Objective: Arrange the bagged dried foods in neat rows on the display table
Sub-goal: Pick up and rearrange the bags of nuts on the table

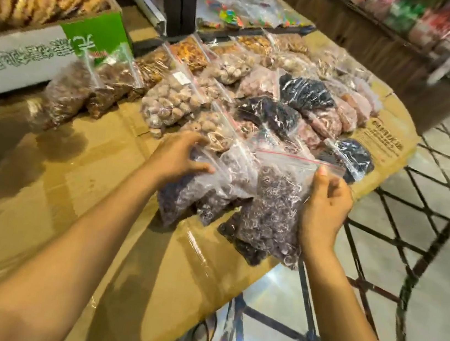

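Clear zip bags of dried foods lie in rows across the cardboard-covered display table (68,206). Nearest me are three bags of dark purple-brown dried fruit. My left hand (179,155) presses on the top of the left bag (183,193). A middle bag (230,182) leans between them. My right hand (325,210) grips the right side of the largest bag (272,214), thumb up by its red zip strip. Behind them lie bags of black dried fruit (304,92), pale round nuts (169,104) and pinkish pieces (351,110).
A white and green carton (31,56) full of bagged biscuits stands at the back left. Brown snack bags (108,84) lean against it. Colourful sweets (231,15) lie further back. The table edge (365,190) runs just right of my right hand, above a metal lattice frame (412,225).
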### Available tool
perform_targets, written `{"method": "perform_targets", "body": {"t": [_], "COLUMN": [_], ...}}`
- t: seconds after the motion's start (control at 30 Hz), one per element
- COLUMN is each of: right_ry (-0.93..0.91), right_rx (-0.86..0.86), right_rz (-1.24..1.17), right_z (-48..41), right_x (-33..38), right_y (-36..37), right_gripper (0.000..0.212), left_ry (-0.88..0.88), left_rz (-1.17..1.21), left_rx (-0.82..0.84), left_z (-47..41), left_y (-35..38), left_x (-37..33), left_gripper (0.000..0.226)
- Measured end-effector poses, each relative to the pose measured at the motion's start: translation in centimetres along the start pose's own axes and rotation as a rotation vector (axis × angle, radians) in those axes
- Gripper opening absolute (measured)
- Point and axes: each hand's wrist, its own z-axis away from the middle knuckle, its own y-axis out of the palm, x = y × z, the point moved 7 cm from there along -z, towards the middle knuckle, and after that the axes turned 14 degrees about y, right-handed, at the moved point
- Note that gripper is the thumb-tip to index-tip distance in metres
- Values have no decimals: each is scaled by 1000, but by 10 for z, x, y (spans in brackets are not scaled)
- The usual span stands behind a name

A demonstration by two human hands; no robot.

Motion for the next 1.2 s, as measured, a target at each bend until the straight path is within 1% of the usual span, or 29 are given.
{"method": "perform_targets", "body": {"t": [0.07, 0.1, 0.13, 0.2, 0.3, 0.4, 0.5, 0.57, 0.6, 0.67, 0.7, 0.77, 0.8, 0.87, 0.93, 1.0, 1.03, 1.07, 1.1, 1.2], "right_ry": [17, 28, 40, 52, 66, 62, 56, 70, 83, 118, 152, 260, 329, 465, 606, 692, 705, 732, 747, 901], "right_rx": [-3, 0, 1, 1, 36, 87, 118, 115, 108, 110, 127, 172, 213, 314, 366, 328, 310, 308, 312, 343], "right_rz": [-2, -4, -3, -12, -52, -42, -16, -13, -24, -75, -128, -259, -326, -436, -510, -494, -480, -481, -478, -514], "right_z": [1, 2, 3, 8, 19, 29, 33, 35, 37, 40, 43, 49, 55, 73, 93, 109, 113, 117, 119, 122], "right_x": [-6, -9, -11, -11, -10, -8, -6, -3, -1, 3, 3, 0, -4, -11, -19, -29, -32, -37, -40, -59], "right_y": [-2, -2, 0, 5, 16, 28, 39, 42, 43, 46, 48, 58, 65, 84, 99, 105, 107, 109, 110, 114], "right_gripper": [36, 37, 37, 38, 37, 38, 38, 36, 35, 35, 35, 35, 33, 22, 11, 17, 15, 10, 10, 14], "left_ry": [-124, -168, -184, -177, -138, -103, -148, -206, -227, -216, -195, -166, -176, -246, -347, -410, -419, -419, -412, -434], "left_rz": [146, 210, 230, 128, -74, -141, -133, 18, 131, 330, 424, 641, 758, 1002, 1351, 1660, 1756, 1811, 1838, 1863], "left_rx": [-137, -159, -148, -41, 133, 162, 143, 51, -34, -220, -281, -340, -346, -384, -524, -672, -720, -751, -770, -803], "left_z": [26, 40, 51, 63, 72, 80, 86, 92, 97, 108, 113, 123, 128, 141, 157, 172, 177, 182, 185, 189], "left_y": [10, 17, 23, 31, 35, 38, 39, 35, 30, 18, 13, 9, 11, 20, 35, 50, 56, 58, 60, 67], "left_x": [19, 25, 27, 28, 23, 16, 16, 18, 17, 8, 0, -17, -23, -30, -33, -33, -33, -33, -32, -35], "left_gripper": [107, 119, 128, 140, 144, 138, 139, 138, 137, 136, 136, 130, 124, 111, 106, 104, 103, 102, 100, 95]}}
